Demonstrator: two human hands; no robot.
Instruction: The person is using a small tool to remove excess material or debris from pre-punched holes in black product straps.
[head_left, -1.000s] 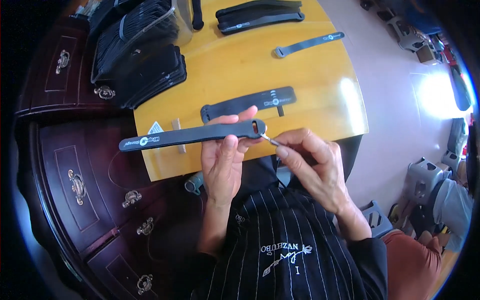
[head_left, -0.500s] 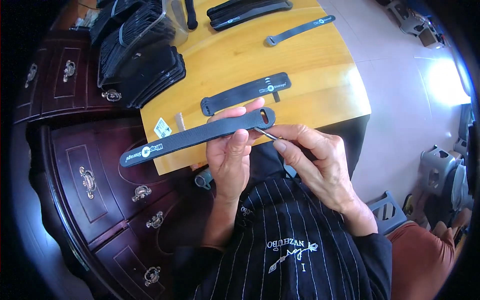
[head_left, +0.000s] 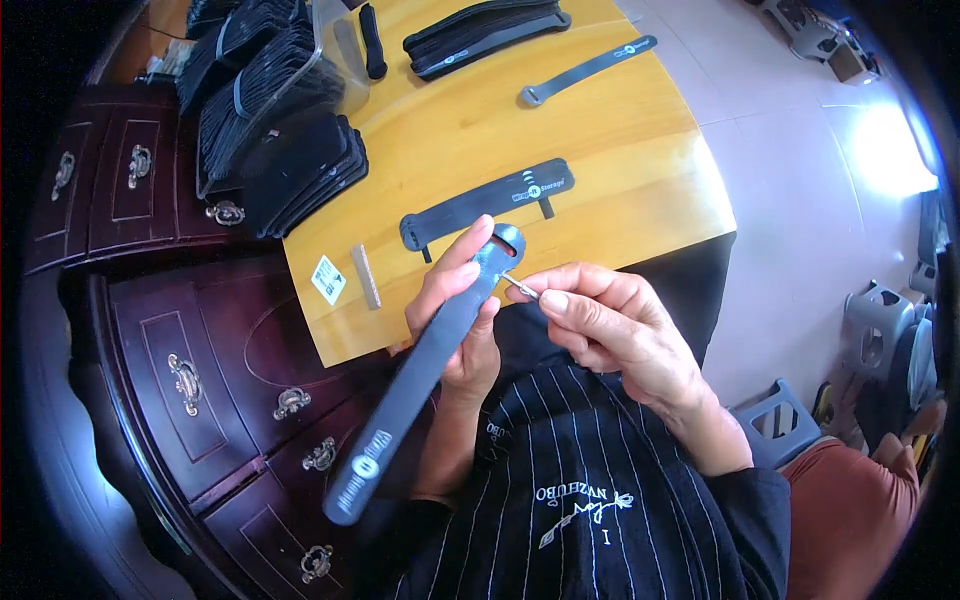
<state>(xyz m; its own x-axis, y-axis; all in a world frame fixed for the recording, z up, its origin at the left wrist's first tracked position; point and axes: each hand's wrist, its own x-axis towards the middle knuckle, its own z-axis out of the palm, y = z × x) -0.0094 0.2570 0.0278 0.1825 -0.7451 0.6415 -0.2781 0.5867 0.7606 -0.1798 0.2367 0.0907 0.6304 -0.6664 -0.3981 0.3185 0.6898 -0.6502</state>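
Note:
My left hand [head_left: 470, 355] grips a long dark strap [head_left: 425, 355] near its slotted, rounded end, with the fingers behind it and the thumb in front. The strap's printed end slants down toward the lower left. My right hand [head_left: 625, 330] pinches a slim metal tool [head_left: 521, 288], its tip against the strap's edge just below the slot. Whether it is tweezers or a pick I cannot make out. Beyond my hands, a wider dark strap bundle [head_left: 480, 205] lies on the yellow wooden table [head_left: 600, 130].
A single grey strap [head_left: 590, 72] and a stack of black straps [head_left: 485, 40] lie farther back. A clear plastic bin [head_left: 340, 60] full of banded black pieces stands at the far left. Near the left edge are a white label [head_left: 328, 280] and a thin strip [head_left: 367, 277]. Dark drawers [head_left: 190, 385] flank the table.
The held strap has swung from nearly level to a steep slant, its printed end moving down and toward me. The metal tool stays by the slotted end.

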